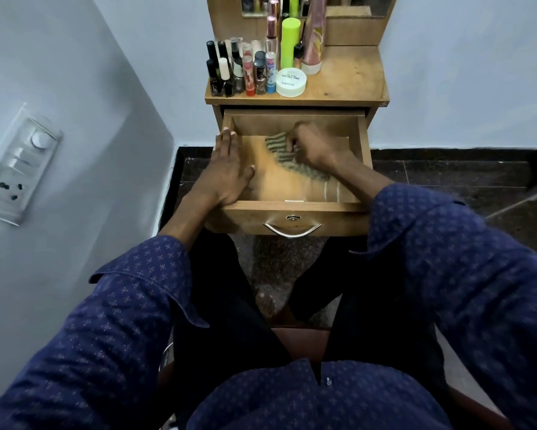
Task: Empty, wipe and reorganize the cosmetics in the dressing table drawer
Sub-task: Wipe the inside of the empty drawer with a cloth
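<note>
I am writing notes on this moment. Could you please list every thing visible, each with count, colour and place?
drawer: one, brown wood, pulled open under the tabletop
cloth: one, green-and-white striped, inside the drawer
small bottles: over ten, black, red, blue, left of the tabletop
nail polish remover tub: one, white, front of the tabletop
tall tube: one, neon green, behind the tub
tall bottle: one, pink, right of the tube
switchboard: one, white, left wall
left hand: flat on the drawer's left side
right hand: gripping the cloth
</note>
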